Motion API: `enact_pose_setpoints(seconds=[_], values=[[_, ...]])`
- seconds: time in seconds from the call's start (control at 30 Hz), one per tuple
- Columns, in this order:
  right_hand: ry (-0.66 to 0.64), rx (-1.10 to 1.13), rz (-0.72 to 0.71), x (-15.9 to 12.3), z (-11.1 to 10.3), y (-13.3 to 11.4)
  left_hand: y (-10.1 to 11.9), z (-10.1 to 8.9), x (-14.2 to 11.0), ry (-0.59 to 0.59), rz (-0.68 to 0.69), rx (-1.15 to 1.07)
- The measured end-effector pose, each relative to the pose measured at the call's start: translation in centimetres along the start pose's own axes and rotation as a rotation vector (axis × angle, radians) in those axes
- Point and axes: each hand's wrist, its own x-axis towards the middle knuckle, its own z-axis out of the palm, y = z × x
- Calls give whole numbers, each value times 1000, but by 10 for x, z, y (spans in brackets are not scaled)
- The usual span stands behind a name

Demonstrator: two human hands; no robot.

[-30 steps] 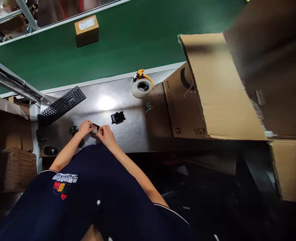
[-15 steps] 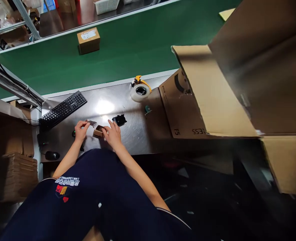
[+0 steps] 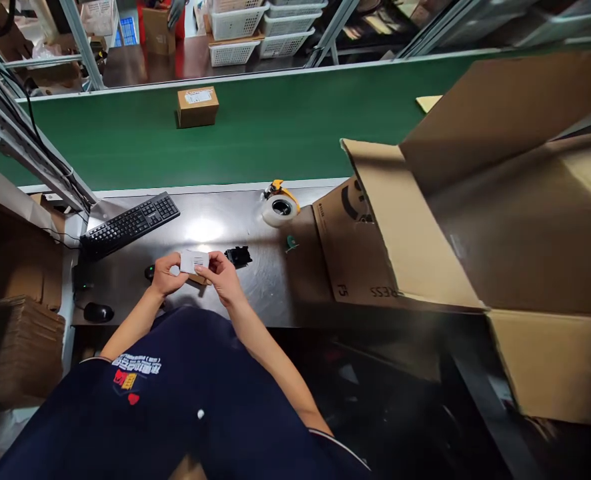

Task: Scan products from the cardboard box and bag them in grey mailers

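Note:
A white barcode label (image 3: 194, 261) is stretched between my two hands above the metal bench (image 3: 270, 287). My left hand (image 3: 168, 275) pinches its left side, and my right hand (image 3: 221, 275) grips the right side with thumb and fingers. Under the label shows part of a small brown cardboard box (image 3: 199, 279), mostly hidden. Just beyond my right hand lies a black plastic part (image 3: 238, 256). A dark object with a green light (image 3: 149, 272) sits beside my left hand, partly covered by it.
A black keyboard (image 3: 130, 223) and a mouse (image 3: 98, 312) are at the left. A tape dispenser (image 3: 279, 208) and a small green item (image 3: 291, 243) lie towards the right, near a large open carton (image 3: 355, 253). A labelled box (image 3: 197, 108) rests on the green conveyor (image 3: 285, 127). Across it, a gloved hand (image 3: 176, 12) touches another carton.
My right hand has left the small box and now holds the label together with my left hand. The label has turned to face me above the box. The view has tilted up.

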Motion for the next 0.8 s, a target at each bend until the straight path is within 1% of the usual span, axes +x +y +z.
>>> enact_pose_setpoints(seconds=[0.1, 0.17, 0.2, 0.27, 0.33, 0.4, 0.47, 0.53, 0.57, 0.6, 0.63, 0.67, 0.73, 0.77, 0.8], values=[[-14, -34, -40, -4, 6, -5, 3, -4, -3, -86, -52, -90], [-53, -131, -102, -6, 9, -9, 7, -5, -6, -125, -174, -207], [-73, -207, -144, -6, 10, -11, 10, -5, -9, -123, -244, -264], [-101, -328, -217, -6, 15, -15, 17, -8, -15, -79, -330, -339], [-116, -348, -222, -3, 21, -17, 25, -13, -22, -17, -299, -355], [-162, -282, -145, 4, 28, -19, 29, -19, -28, 53, -245, -379], [-269, -231, -46, 13, 37, -20, 29, -25, -34, 146, -207, -405], [-398, -277, -21, 19, 46, -19, 24, -34, -44, 260, -194, -415], [-454, -332, -40, 20, 52, -16, 20, -40, -50, 302, -202, -409], [-494, -390, -72, 21, 58, -13, 15, -46, -57, 315, -223, -404], [-533, -440, -97, 22, 64, -8, 11, -53, -65, 294, -259, -405], [-576, -477, -108, 23, 72, -2, 6, -62, -72, 249, -300, -414], [-651, -500, -77, 27, 87, 13, -3, -79, -87, 161, -371, -453], [-655, -486, -45, 30, 95, 21, -6, -87, -94, 162, -393, -473], [-622, -456, -16, 33, 102, 32, -10, -95, -101, 208, -415, -484]])
